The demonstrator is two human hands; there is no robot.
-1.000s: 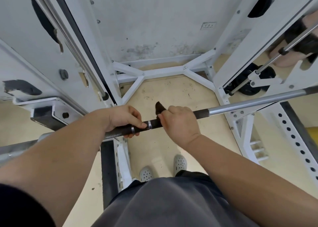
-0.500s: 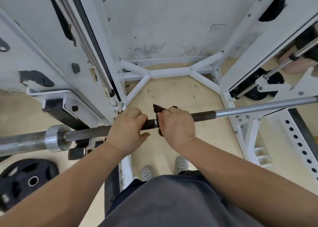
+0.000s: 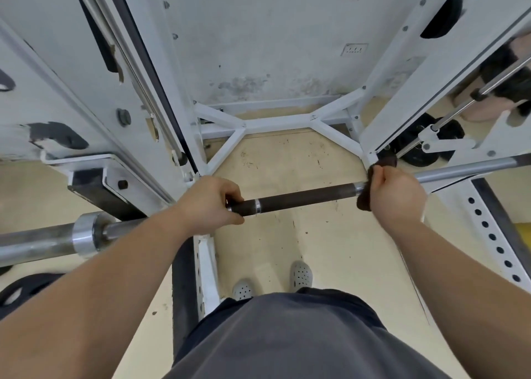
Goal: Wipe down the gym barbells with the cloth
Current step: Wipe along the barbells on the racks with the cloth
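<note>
currently, the barbell point(image 3: 304, 197) lies horizontally across the white rack point(image 3: 275, 124), running from lower left to upper right, at about waist level in front of the person. the left hand point(image 3: 211, 202) is wrapped around the dark knurled section of the shaft, palm down, fingers curled over the far side and thumb beneath, forearm extending in from the near left. the right hand point(image 3: 395, 196) is clenched around the dark brown cloth point(image 3: 365, 200), which is bunched around the shaft at the point where the dark knurled section meets the smooth bright steel. folds of cloth protrude above and below the fist. the two hands are well apart along the bar.

materials: the shaft centre is dark and rough-textured, interrupted by narrow bright rings; the right portion is smooth, cylindrical and polished. at the left, a chrome collar point(image 3: 86, 233) steps up to a thicker dull-steel sleeve. the rack is white painted metal with chipped patches and rows of round holes. the floor point(image 3: 287, 160) is pale and scuffed. a black weight plate point(image 3: 23, 291) lies at near left. grey perforated clogs point(image 3: 301, 273) show below.
</note>
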